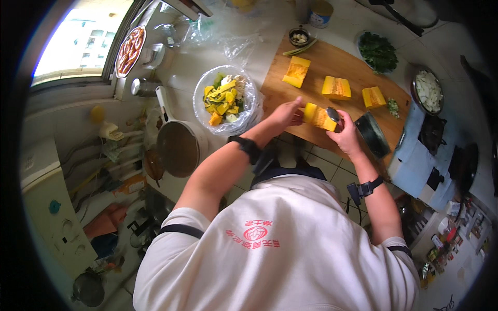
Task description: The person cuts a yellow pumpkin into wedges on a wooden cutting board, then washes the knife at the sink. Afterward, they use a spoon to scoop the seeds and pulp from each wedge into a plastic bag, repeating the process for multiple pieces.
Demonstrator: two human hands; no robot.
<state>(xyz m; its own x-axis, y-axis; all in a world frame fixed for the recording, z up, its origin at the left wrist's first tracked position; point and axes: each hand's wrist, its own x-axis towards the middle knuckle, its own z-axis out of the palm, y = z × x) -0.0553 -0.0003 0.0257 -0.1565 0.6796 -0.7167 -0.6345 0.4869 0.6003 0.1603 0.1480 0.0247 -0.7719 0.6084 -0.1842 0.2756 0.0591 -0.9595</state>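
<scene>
In my right hand (345,134) is a metal spoon (332,114), its bowl over the end of a pumpkin piece (319,116) with stringy flesh showing. My left hand (288,113) is at the other end of that piece, fingers apart; whether it touches the piece is unclear. More cut pumpkin pieces (297,72) (336,88) (373,97) lie on the wooden cutting board (272,91) beyond my hands. A cleaver (372,135) rests at the board's near right part. To the left stands a plastic-lined bowl (197,97) holding pumpkin peel and other scraps.
A white-handled pot (202,142) stands left of the lined bowl. Near the board are a small bowl of garlic (299,36), leafy greens (377,52), chopped green onion (393,107) and a bowl of sliced white vegetable (428,92). The stove (412,155) is at the right.
</scene>
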